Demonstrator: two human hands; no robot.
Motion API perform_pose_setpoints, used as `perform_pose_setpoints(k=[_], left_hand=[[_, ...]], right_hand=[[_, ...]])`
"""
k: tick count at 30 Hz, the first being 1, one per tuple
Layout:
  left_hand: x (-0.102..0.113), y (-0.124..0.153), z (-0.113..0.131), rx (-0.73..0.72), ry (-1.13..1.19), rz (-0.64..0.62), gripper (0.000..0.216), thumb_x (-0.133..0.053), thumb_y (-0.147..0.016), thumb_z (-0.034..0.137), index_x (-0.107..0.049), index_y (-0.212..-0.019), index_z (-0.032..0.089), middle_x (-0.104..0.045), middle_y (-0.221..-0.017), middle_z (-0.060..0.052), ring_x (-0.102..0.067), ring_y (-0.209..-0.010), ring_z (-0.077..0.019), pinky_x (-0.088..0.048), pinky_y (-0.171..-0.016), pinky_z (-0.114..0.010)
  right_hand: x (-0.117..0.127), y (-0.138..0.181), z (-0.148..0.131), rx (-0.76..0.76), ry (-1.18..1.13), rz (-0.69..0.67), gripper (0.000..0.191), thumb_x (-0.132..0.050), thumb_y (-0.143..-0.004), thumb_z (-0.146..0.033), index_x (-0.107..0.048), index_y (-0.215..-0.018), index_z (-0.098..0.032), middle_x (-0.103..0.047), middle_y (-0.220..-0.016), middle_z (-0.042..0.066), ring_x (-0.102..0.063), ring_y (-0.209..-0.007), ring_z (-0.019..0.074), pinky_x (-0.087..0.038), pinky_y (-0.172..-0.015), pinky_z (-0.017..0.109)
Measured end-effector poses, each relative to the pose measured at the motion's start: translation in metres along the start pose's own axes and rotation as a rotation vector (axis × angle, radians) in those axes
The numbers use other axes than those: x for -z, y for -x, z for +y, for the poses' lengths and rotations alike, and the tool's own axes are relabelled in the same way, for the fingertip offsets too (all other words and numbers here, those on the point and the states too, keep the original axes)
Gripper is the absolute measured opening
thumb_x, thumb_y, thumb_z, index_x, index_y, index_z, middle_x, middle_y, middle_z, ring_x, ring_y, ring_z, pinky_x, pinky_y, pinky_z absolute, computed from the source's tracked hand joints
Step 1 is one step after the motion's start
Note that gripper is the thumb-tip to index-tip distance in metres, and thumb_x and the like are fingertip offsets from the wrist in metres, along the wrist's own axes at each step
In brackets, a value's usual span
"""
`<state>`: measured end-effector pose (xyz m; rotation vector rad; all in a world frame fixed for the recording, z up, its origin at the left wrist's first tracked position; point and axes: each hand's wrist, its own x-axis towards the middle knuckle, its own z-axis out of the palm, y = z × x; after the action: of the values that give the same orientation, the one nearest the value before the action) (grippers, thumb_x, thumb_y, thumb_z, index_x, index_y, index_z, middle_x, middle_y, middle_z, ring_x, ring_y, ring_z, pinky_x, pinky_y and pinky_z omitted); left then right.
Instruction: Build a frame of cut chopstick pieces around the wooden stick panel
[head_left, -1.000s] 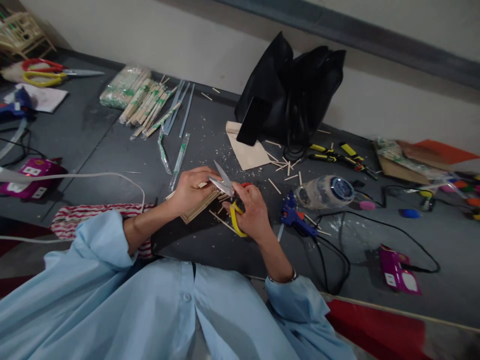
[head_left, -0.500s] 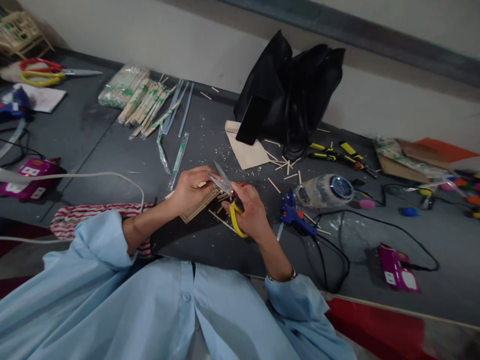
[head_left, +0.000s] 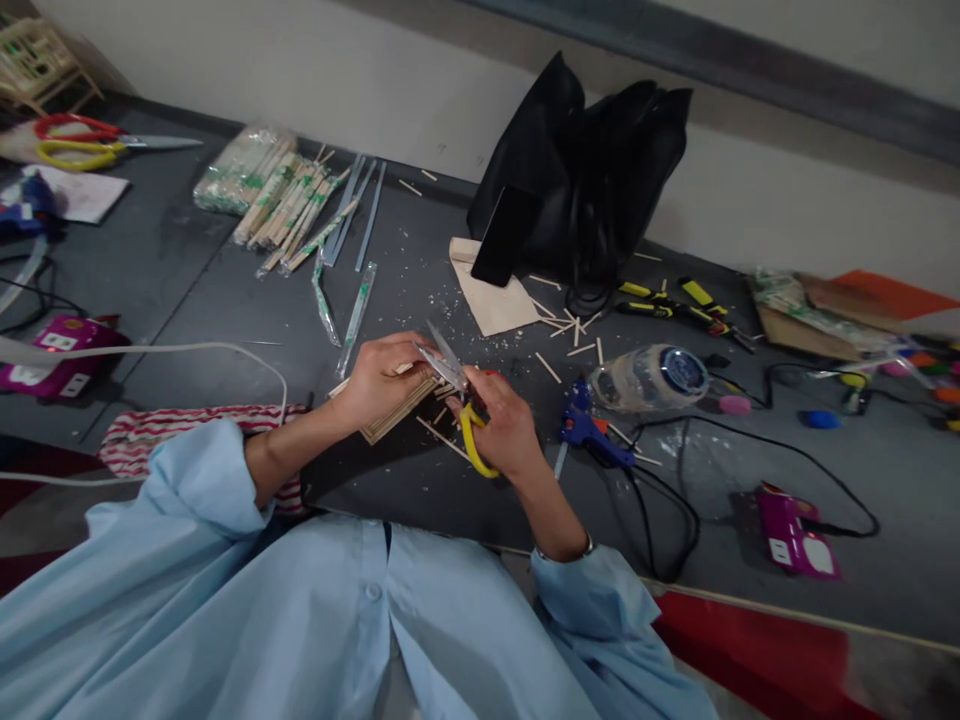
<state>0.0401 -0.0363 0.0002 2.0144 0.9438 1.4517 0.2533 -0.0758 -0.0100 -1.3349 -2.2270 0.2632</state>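
My right hand (head_left: 501, 425) is closed around yellow-handled scissors (head_left: 474, 440), whose two blades are parted and point up and to the left. My left hand (head_left: 382, 380) is closed in a pinch beside the blade tips, on a thin wooden stick mostly hidden by the fingers. Beneath that hand lies a small flat frame of wooden sticks (head_left: 394, 415), partly covered. A few loose sticks (head_left: 444, 440) rest on the dark table between my hands, below the scissors.
A blue glue gun (head_left: 592, 430) and a clear plastic jar (head_left: 637, 380) lie to the right. Behind are a black bag (head_left: 585, 180), a phone (head_left: 506, 235) and scattered sticks. Wrapped stick bundles (head_left: 289, 210) lie back left. Cords run to purple boxes (head_left: 799, 535) at both sides.
The hands, scissors and stick frame stay nearly in place. The scissor blades are still parted, and the view has shifted very slightly.
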Motion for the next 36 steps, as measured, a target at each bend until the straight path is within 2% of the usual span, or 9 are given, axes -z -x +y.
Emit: perform_pose_setpoints(k=[6,11,16,30,36], left_hand=[[0.0002,-0.0035,0.0048,0.02,0.027,0.002,0.015,-0.069,-0.09,0.027,-0.075,-0.081,0.017,-0.074,-0.079,-0.003,-0.068,-0.072,-0.0105,-0.053,-0.066,-0.02],[0.0016,-0.0061,0.0013,0.028,0.066,-0.025,0.012,-0.069,-0.09,0.025,-0.075,-0.086,0.016,-0.075,-0.088,-0.005,-0.069,-0.079,-0.0124,-0.054,-0.07,-0.023],[0.0028,-0.0072,-0.0033,-0.027,0.105,-0.043,0.008,-0.067,-0.09,0.017,-0.075,-0.09,0.016,-0.075,-0.093,-0.006,-0.071,-0.085,-0.0129,-0.056,-0.075,-0.023],[0.0007,-0.0033,-0.0003,-0.045,0.047,0.0,0.009,-0.067,-0.09,0.017,-0.076,-0.089,0.017,-0.076,-0.091,-0.004,-0.071,-0.084,-0.0124,-0.056,-0.075,-0.023],[0.002,-0.002,0.0012,-0.016,0.012,-0.024,0.01,-0.066,-0.09,0.02,-0.076,-0.088,0.018,-0.077,-0.092,-0.005,-0.071,-0.083,-0.0138,-0.057,-0.074,-0.025]], right_hand=[[-0.0037,0.0028,-0.0019,-0.049,-0.005,0.025,0.033,-0.057,-0.095,-0.032,-0.064,-0.124,-0.019,-0.071,-0.089,0.006,-0.064,-0.072,0.017,-0.053,-0.069,0.028],[-0.0016,-0.0006,-0.003,-0.044,0.04,0.059,0.039,-0.059,-0.094,-0.038,-0.062,-0.128,-0.018,-0.069,-0.094,0.009,-0.065,-0.082,0.0218,-0.055,-0.075,0.033],[0.0011,-0.0033,0.0001,-0.003,0.097,0.06,0.04,-0.059,-0.094,-0.039,-0.061,-0.129,-0.019,-0.067,-0.095,0.01,-0.064,-0.089,0.0258,-0.056,-0.08,0.039],[0.0003,-0.0004,-0.0022,-0.024,0.052,0.034,0.041,-0.06,-0.093,-0.035,-0.061,-0.13,-0.018,-0.066,-0.096,0.01,-0.064,-0.089,0.025,-0.056,-0.082,0.038],[0.0032,0.0016,-0.0026,-0.058,0.033,0.009,0.042,-0.061,-0.088,-0.026,-0.062,-0.129,-0.02,-0.068,-0.096,0.009,-0.064,-0.086,0.0232,-0.056,-0.078,0.035]])
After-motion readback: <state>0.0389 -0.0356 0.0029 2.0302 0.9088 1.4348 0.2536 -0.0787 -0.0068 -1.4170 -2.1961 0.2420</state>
